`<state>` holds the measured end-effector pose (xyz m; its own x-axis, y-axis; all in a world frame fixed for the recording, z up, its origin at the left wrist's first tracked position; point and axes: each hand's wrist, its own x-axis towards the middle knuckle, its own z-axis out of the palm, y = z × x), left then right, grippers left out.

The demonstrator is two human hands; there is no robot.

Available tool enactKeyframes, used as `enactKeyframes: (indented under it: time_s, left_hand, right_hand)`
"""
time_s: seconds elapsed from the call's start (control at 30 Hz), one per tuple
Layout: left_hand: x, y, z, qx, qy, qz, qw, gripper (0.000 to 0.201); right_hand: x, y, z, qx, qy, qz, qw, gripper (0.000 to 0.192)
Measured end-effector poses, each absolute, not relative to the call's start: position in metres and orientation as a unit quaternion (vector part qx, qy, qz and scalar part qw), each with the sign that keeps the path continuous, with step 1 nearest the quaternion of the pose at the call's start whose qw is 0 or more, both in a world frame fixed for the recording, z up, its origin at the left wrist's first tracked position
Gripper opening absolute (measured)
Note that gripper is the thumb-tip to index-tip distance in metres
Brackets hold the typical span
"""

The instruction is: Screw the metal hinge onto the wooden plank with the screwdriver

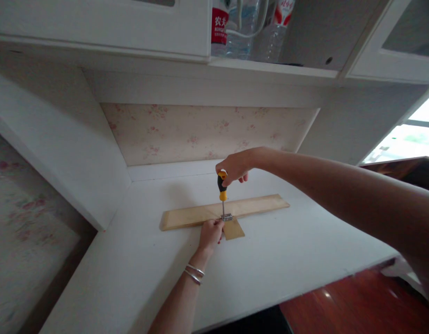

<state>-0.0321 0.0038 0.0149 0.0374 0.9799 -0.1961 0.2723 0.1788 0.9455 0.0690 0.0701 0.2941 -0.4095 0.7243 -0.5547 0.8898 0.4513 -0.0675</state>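
Note:
My right hand [235,167] is closed around the top of a yellow and black screwdriver [223,188], which stands nearly upright. Its shaft runs down to a small metal hinge [227,217] at the front edge of a long wooden board [193,215]. A smaller wooden piece [234,229] sticks out toward me from under the hinge. My left hand [211,233] is closed beside the hinge, thumb and fingers pinched near the screwdriver's tip. What those fingertips hold, if anything, is too small to make out.
The board lies on a white desktop [138,260]. Overhead is a white cabinet [103,28] with plastic bottles [245,28] on its open shelf. A white side panel [61,139] bounds the desk at left, and a window [409,125] shows at right.

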Motion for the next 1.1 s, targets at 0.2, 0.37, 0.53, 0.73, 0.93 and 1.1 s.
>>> enactKeyframes:
  time_s: [0.2, 0.37, 0.53, 0.73, 0.93, 1.1]
  left_hand:
    - [-0.032, 0.004, 0.013, 0.518, 0.585, 0.37, 0.502, 0.025]
    - [-0.032, 0.005, 0.011, 0.527, 0.595, 0.353, 0.493, 0.025]
    - [-0.032, 0.004, 0.014, 0.519, 0.6, 0.355, 0.494, 0.024]
    - [-0.032, 0.003, 0.018, 0.511, 0.591, 0.364, 0.507, 0.024]
    - [-0.032, 0.003, 0.019, 0.519, 0.589, 0.363, 0.502, 0.025]
    - [-0.031, 0.003, 0.018, 0.519, 0.59, 0.361, 0.502, 0.025]
  right_hand:
    - [0.073, 0.082, 0.289, 0.386, 0.885, -0.145, 0.215, 0.046]
    - [0.067, 0.088, 0.288, 0.456, 0.851, -0.102, 0.239, 0.046]
    - [0.062, 0.073, 0.292, 0.51, 0.82, -0.144, 0.216, 0.072]
    - [0.071, 0.075, 0.287, 0.425, 0.856, -0.177, 0.235, 0.053]
    - [0.068, 0.077, 0.29, 0.501, 0.821, -0.112, 0.249, 0.062]
    - [0.067, 0.075, 0.292, 0.472, 0.838, -0.141, 0.232, 0.063]
